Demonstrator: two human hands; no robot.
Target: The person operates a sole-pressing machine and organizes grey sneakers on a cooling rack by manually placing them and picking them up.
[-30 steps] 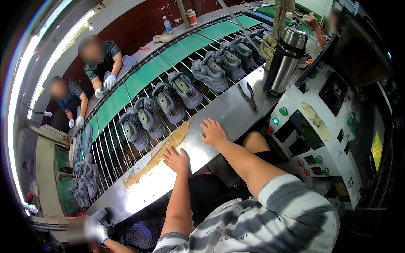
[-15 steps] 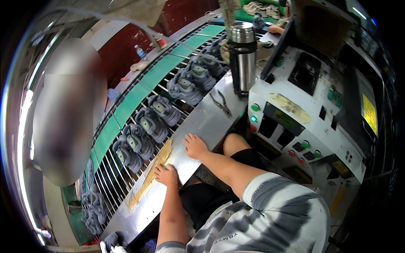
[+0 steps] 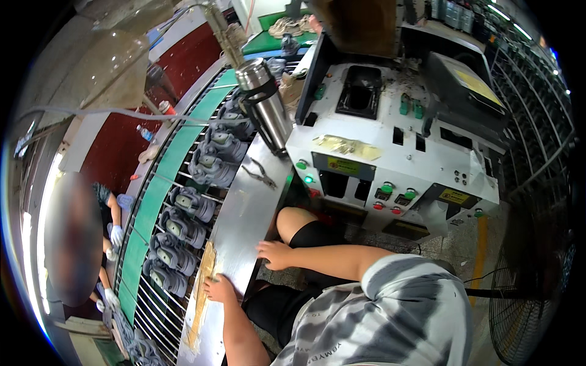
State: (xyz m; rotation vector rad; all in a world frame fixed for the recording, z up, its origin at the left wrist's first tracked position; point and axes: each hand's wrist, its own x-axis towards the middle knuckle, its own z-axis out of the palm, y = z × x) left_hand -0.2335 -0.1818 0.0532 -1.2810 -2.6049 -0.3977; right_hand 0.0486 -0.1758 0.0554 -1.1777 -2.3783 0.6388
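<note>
Lower centre of frame: left hand (image 3: 221,288) lies flat on the metal counter (image 3: 244,213), fingers spread & holding nothing, palm beside the strip of brownish tape/glue residue (image 3: 201,299) along the counter's left edge. Looks like a resting/bracing pose. Right hand (image 3: 274,254) is just right of it at the counter's right edge, fingers loosely curled over the rim, gripping no tool; probably steadying the seated body, knee just behind.

Mid frame: pliers (image 3: 261,175) lie loose on the counter, well apart from both hands, within reach. Left of counter, grey shoes (image 3: 183,226) ride in a row on the wire-rack conveyor (image 3: 146,299), beside a green belt (image 3: 152,201).

Further up: steel flask (image 3: 264,104) stands upright at the counter's far end, touching the white control machine (image 3: 390,152) w/ green & red buttons. Far left: another person's gloved hands (image 3: 116,235) across the line.
</note>
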